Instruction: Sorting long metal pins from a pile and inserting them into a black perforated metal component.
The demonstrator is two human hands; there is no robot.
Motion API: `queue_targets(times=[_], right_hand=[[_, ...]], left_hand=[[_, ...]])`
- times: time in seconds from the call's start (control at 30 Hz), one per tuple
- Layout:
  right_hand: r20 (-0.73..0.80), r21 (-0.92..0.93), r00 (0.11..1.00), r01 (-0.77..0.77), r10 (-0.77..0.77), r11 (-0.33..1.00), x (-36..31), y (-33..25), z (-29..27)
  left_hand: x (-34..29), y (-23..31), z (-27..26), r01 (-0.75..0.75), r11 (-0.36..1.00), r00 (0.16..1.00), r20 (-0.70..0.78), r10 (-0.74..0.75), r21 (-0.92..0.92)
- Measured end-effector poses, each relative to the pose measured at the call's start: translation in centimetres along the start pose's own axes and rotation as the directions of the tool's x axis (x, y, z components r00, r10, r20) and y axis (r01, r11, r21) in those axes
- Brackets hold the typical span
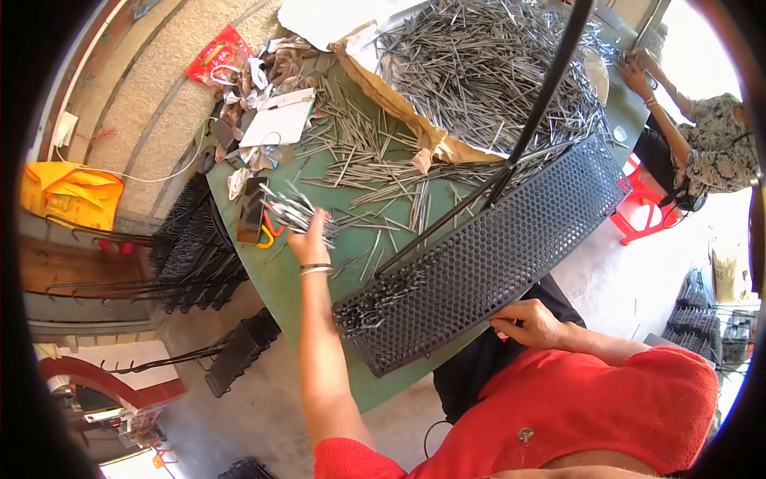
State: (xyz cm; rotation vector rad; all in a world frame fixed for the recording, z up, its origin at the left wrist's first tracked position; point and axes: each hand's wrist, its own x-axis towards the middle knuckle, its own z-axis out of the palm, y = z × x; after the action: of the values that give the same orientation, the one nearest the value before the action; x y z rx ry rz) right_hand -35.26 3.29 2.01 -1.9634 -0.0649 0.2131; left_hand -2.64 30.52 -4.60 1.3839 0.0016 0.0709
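My left hand is closed round a loose bunch of thin metal rods, lifted over the left part of the green table. The rods fan out past my fingers, some blurred. In front of me a long black perforated panel lies tilted across the table, full of round holes. Dark short pieces stand crowded in the holes at its left end. With fingers curled, my right hand grips the panel's near edge; its fingertips are partly hidden there.
A large heap of metal rods lies on brown paper at the back, with more scattered over the table. Orange-handled scissors and rags are at left. A black pole crosses the view. A co-worker's hands are at far right.
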Motion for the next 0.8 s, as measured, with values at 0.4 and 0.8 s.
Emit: queue_targets(times=[0.4, 0.8], right_hand=[[0.121, 0.322, 0.987, 0.066, -0.110, 0.944, 1.2, -5.9, -2.9], [0.224, 0.616, 0.975, -0.133, -0.011, 0.776, 4.8, -8.5, -1.5]], left_hand=[[-8.9, 16.5, 2.6, 0.167, 0.830, 0.985, 0.126, -0.117, -0.531], [-27.0, 14.0, 11.4, 0.125, 0.812, 0.923, -0.234, -0.306, -0.569]])
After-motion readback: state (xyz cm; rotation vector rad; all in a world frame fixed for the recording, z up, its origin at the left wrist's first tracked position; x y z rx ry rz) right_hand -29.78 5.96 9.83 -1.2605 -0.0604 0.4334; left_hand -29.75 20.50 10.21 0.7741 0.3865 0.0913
